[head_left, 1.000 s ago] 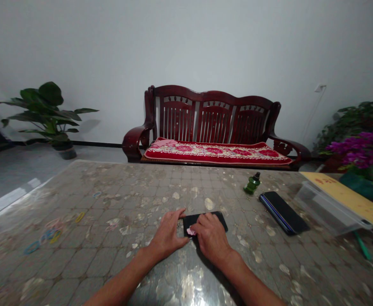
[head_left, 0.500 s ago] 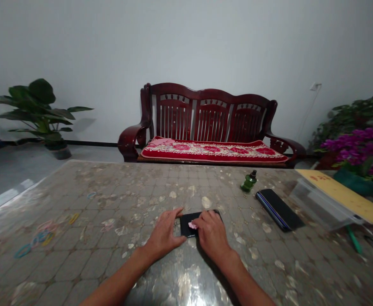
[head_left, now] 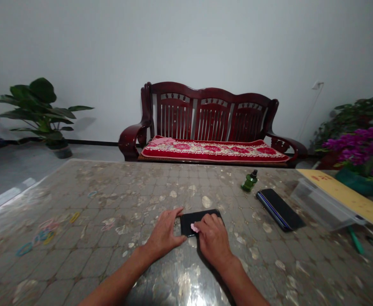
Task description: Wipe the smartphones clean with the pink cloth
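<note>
Black and glossy, a flat slab with rounded corners, the black phone (head_left: 202, 216) lies face up on the worktop (head_left: 135, 182), close to the near edge and about midway along it. My left hand (head_left: 164, 233) grips its short left end, forefinger at the far corner and thumb at the near one, the other fingers curled on the surface beside it. My right hand (head_left: 213, 240) covers the phone's near right part. Its fingertips are pressed together, pinching a small soft pink scrap (head_left: 193, 228) down against the glass near the phone's near left corner. So the phone sits between both grips, touched by each.

The worktop is shiny, with a grey-brown cobble pattern and pale flecks, and it mirrors light near my wrists. Toward the right edge lies a second dark phone (head_left: 280, 209), set at a slant, with a small green bottle (head_left: 249, 181) just beyond it. At the right edge itself stands a clear plastic box (head_left: 320, 206) with a flat yellow lid (head_left: 342, 193). Near the left edge thin coloured rubber bands (head_left: 41, 236) lie scattered, well apart from my hands.
</note>
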`<move>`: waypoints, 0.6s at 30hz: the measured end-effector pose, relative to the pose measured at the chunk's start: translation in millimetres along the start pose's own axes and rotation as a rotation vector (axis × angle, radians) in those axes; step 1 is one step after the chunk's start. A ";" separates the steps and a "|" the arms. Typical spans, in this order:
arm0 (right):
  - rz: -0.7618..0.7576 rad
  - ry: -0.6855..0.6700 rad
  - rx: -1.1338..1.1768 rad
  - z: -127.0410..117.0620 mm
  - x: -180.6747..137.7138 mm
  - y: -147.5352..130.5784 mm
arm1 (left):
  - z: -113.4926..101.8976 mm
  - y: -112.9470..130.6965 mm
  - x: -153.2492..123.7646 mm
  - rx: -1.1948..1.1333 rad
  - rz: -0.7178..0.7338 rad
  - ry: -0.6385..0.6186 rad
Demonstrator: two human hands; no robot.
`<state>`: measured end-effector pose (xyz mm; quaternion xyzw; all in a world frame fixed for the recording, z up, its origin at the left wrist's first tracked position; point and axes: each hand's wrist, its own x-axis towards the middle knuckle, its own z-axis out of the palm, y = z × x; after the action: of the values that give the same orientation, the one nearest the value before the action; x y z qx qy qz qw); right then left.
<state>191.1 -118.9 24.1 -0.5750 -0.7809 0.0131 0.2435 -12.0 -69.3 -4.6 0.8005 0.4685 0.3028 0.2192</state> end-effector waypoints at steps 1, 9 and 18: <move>0.015 0.005 0.003 -1.1 0.5 2.7 | -0.3 0.2 0.1 -0.002 -0.002 0.000; 0.155 0.076 0.025 -5.6 0.2 20.2 | -1.4 0.0 0.4 -0.002 -0.002 -0.016; 0.002 0.033 0.026 2.5 -0.6 -0.1 | 0.6 -0.3 0.1 0.012 -0.003 -0.002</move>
<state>190.1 -118.8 21.8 -0.5726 -0.7761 0.0140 0.2638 -11.7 -69.1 -5.2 0.8013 0.4714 0.2988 0.2154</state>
